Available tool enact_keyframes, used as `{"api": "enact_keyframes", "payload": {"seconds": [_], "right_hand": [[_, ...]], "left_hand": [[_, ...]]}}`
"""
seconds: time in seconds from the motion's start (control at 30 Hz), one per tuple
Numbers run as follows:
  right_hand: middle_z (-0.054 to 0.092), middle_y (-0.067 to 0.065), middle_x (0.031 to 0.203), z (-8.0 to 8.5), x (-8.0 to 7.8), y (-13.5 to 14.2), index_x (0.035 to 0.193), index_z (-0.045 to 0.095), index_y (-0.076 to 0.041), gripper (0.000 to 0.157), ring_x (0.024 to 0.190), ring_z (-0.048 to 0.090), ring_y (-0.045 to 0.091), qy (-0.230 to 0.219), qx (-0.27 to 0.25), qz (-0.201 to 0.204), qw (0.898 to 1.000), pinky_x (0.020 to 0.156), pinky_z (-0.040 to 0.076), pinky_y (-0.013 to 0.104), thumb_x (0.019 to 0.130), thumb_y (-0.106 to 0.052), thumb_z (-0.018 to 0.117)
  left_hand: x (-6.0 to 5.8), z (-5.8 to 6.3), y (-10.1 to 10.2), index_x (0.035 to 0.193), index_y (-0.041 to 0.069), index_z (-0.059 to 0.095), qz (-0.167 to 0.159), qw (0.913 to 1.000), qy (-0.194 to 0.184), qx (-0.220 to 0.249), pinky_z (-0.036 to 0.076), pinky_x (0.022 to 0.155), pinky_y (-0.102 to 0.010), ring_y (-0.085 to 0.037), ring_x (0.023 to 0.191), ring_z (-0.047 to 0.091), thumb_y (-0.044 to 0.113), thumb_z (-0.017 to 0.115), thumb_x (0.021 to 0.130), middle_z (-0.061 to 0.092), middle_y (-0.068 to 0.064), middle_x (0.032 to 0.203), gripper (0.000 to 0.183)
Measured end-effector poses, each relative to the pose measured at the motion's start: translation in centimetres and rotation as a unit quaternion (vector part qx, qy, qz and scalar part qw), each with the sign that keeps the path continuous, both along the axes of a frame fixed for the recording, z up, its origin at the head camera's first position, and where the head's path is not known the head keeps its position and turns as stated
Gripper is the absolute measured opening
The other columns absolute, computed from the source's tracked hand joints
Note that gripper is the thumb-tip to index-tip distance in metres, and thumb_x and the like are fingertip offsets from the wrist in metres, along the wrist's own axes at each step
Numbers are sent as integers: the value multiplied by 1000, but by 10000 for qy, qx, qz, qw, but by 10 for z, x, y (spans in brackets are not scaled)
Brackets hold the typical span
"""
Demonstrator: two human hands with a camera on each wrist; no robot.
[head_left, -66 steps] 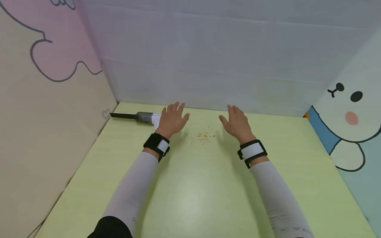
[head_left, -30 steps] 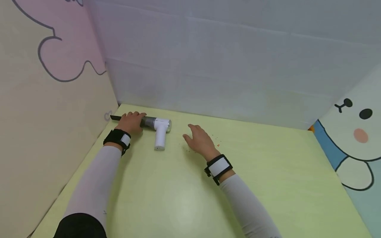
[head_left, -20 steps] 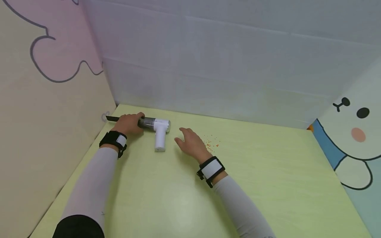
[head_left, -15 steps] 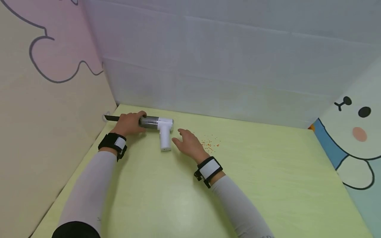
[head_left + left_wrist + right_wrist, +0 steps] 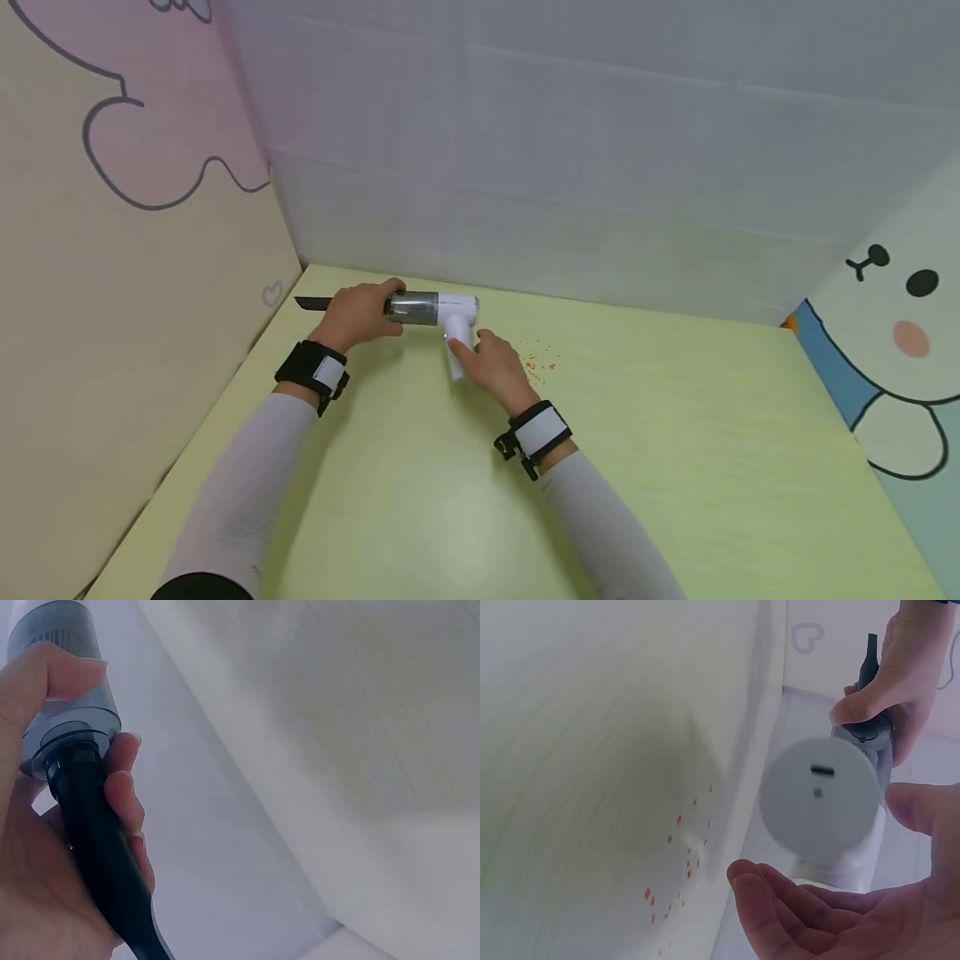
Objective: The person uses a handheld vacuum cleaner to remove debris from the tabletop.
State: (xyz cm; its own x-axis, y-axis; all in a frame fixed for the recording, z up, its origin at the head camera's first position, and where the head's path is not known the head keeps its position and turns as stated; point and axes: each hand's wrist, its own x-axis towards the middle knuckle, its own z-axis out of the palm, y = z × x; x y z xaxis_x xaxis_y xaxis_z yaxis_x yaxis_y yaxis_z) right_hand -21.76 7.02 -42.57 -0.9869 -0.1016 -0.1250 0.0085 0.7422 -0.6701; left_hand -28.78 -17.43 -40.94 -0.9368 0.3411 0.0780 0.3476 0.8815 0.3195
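Observation:
A white handheld vacuum cleaner [image 5: 457, 308] with a clear grey dust cup [image 5: 417, 308] lies across the far left of the view, its black nozzle [image 5: 97, 840] pointing left. My left hand [image 5: 356, 315] grips it where nozzle and cup meet, thumb on the cup and fingers curled round the nozzle. Beside the white handle, my right hand [image 5: 495, 367] has its thumb and loosely bent fingers spread to either side. In the right wrist view the round handle end [image 5: 821, 817] faces the camera between thumb and fingers, which are not closed round it.
Orange crumbs [image 5: 531, 364] are scattered on the pale yellow-green table [image 5: 675, 433], just right of the right hand. A pale sheet [image 5: 525, 167] rises behind the table's far edge. Panels with cartoon drawings [image 5: 900, 333] flank both sides.
My left hand went left to the vacuum cleaner, took hold of it and brought it to the right. My right hand moved left over the crumbs to the handle.

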Motion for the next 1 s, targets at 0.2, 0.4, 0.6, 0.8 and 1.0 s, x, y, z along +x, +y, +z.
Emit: {"api": "enact_keyframes", "payload": {"seconds": [0.2, 0.4, 0.6, 0.8, 1.0], "right_hand": [[59, 11, 84, 2, 0, 17, 110, 57, 2, 54, 66, 55, 20, 70, -217, -181, 9996, 53, 42, 30, 99, -51, 57], [58, 12, 89, 2, 0, 33, 117, 53, 4, 57, 69, 56, 22, 50, -262, -557, 9981, 54, 43, 30, 99, -49, 59], [58, 14, 91, 5, 1, 53, 118, 51, 5, 60, 71, 57, 24, 90, -209, -872, 9959, 55, 44, 31, 96, -51, 61], [58, 15, 91, 6, 4, 75, 116, 51, 5, 62, 72, 57, 24, 93, -113, -1080, 9940, 54, 43, 31, 96, -53, 60], [60, 14, 89, 8, 8, 103, 113, 54, 4, 60, 70, 58, 24, 209, 185, -1188, 9925, 53, 43, 31, 96, -54, 58]], "left_hand": [[-1, 1, 28, 133, 15, 57, -161, 9998, 63, 131, 51, 66, -41, -27, 80, 65, 25, 76, 78, 72, -11, 98, 59], [0, 2, 53, 136, 14, 57, -212, 9995, 195, 86, 52, 67, -42, -27, 80, 65, 27, 78, 80, 73, -11, 99, 61], [3, 3, 78, 136, 14, 57, -352, 9986, 398, 28, 53, 65, -41, -26, 78, 66, 28, 79, 81, 73, -11, 97, 61], [6, 5, 103, 135, 14, 58, -505, 9971, 566, 23, 54, 64, -41, -25, 77, 67, 28, 80, 81, 74, -9, 96, 60], [9, 4, 134, 135, 14, 58, -619, 9959, 665, -47, 55, 65, -41, -22, 78, 67, 30, 81, 82, 74, -7, 96, 60]]}}
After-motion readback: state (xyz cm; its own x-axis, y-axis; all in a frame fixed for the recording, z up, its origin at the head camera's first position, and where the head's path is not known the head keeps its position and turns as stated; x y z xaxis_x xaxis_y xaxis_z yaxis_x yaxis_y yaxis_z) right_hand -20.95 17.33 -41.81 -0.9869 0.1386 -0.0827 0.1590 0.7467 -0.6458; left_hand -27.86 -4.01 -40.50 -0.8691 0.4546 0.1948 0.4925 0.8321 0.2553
